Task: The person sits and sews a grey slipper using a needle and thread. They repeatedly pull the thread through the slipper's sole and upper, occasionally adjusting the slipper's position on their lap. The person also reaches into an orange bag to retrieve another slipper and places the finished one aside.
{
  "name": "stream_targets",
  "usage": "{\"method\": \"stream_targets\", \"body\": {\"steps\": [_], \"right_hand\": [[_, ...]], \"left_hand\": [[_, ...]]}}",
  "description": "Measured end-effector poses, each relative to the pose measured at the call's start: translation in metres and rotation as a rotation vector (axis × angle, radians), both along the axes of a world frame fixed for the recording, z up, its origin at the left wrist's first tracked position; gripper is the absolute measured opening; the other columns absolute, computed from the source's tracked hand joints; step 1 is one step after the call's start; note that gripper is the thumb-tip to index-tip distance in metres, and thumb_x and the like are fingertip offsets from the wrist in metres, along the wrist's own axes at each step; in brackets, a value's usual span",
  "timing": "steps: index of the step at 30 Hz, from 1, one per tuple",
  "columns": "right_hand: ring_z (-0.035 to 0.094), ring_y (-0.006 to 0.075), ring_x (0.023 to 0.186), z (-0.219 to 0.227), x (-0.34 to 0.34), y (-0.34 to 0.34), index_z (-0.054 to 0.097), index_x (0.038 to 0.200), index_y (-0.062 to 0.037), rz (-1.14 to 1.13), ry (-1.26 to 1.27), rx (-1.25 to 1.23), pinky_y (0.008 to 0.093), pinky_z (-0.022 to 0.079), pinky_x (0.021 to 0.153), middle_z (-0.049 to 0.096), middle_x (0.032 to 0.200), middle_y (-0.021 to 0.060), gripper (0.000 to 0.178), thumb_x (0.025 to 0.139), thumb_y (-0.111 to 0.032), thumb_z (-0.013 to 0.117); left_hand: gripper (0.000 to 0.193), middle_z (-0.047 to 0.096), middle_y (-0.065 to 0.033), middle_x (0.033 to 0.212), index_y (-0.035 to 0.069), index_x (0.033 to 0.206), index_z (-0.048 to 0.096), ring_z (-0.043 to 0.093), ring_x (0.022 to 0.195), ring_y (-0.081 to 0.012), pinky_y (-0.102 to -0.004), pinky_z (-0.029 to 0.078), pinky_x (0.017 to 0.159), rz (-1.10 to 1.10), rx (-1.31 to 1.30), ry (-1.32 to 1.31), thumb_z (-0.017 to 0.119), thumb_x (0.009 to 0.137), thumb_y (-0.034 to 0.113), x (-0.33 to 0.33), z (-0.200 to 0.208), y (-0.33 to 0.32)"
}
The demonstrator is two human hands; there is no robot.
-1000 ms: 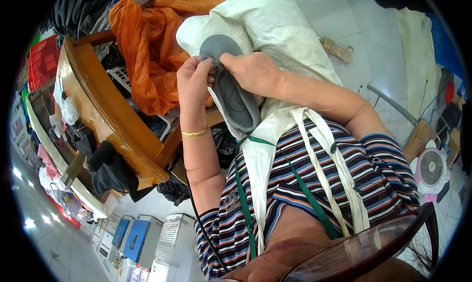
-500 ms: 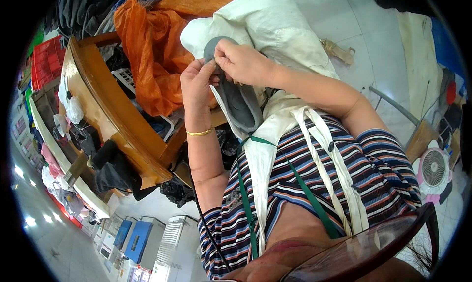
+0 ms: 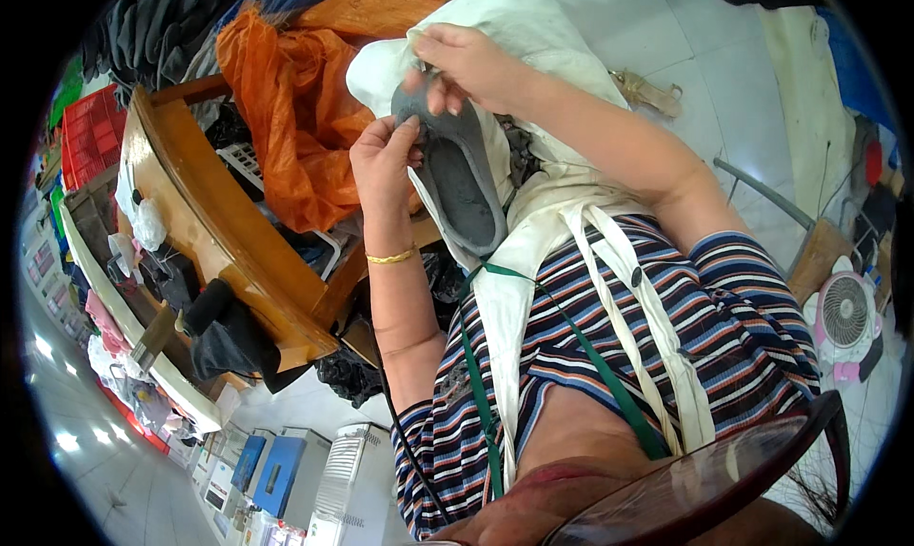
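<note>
A grey felt slipper [image 3: 465, 132] lies over my lap, its toe pointing away from me and its opening nearer my body. My left hand [image 3: 387, 158] grips the toe's left edge, thumb on top. Just above the toe, my right hand [image 3: 468, 68] is raised, thumb and forefinger pinched together and the other fingers loosely curled. Whatever sits in that pinch is too small to make out. White cloth [image 3: 543, 41] covers my lap beneath the slipper.
On the left stands a wooden table [image 3: 214, 232] with an orange woven sack [image 3: 286, 118] beside it. A red crate [image 3: 92, 132] is behind. At the right are a small fan [image 3: 844, 313] and a metal bar [image 3: 762, 189]. A sandal-like beige item [image 3: 647, 93] lies on the floor.
My right hand has lifted off the slipper's toe, moving up and away, still pinched. My left hand keeps its hold, and the slipper's opening shows more fully.
</note>
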State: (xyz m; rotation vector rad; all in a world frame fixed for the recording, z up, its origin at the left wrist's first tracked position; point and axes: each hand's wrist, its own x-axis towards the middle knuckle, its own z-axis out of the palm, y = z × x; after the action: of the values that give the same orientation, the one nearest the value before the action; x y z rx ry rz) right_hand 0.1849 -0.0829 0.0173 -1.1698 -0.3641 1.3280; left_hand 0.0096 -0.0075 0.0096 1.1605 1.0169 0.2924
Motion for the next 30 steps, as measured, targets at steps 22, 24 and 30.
{"method": "stream_targets", "body": {"steps": [22,24,30], "right_hand": [[0.065,0.0273,0.09,-0.027,0.034,-0.045,0.066,0.099,-0.0068,0.255,-1.515,0.246,0.039,0.055,0.077,0.065,0.089,0.0094,0.016,0.084,-0.01,0.062],[0.065,0.0299,0.087,-0.028,0.027,-0.039,0.066,0.093,-0.0065,0.447,-1.577,0.181,0.0399,0.055,0.075,0.065,0.09,0.0092,0.011,0.083,-0.012,0.064],[0.064,0.0232,0.076,-0.023,0.029,-0.01,0.067,0.095,-0.0041,0.034,-1.476,0.257,0.0322,0.052,0.071,0.065,0.081,0.0082,0.016,0.093,-0.019,0.064]], "left_hand": [[0.023,0.062,-0.0098,0.087,0.007,0.105,0.07,0.062,0.072,-0.025,-0.0316,0.052,0.064,-0.33,1.437,0.238,0.073,0.083,0.012,-0.006,0.004,-0.019],[0.027,0.062,-0.0101,0.09,0.007,0.109,0.068,0.063,0.077,-0.0263,-0.033,0.052,0.067,-0.356,1.415,0.304,0.07,0.082,0.011,-0.006,0.009,-0.023],[0.044,0.06,-0.0133,0.104,0.007,0.121,0.059,0.062,0.091,-0.0303,-0.038,0.052,0.078,-0.371,1.166,0.391,0.067,0.078,0.01,-0.003,0.02,-0.032]]}}
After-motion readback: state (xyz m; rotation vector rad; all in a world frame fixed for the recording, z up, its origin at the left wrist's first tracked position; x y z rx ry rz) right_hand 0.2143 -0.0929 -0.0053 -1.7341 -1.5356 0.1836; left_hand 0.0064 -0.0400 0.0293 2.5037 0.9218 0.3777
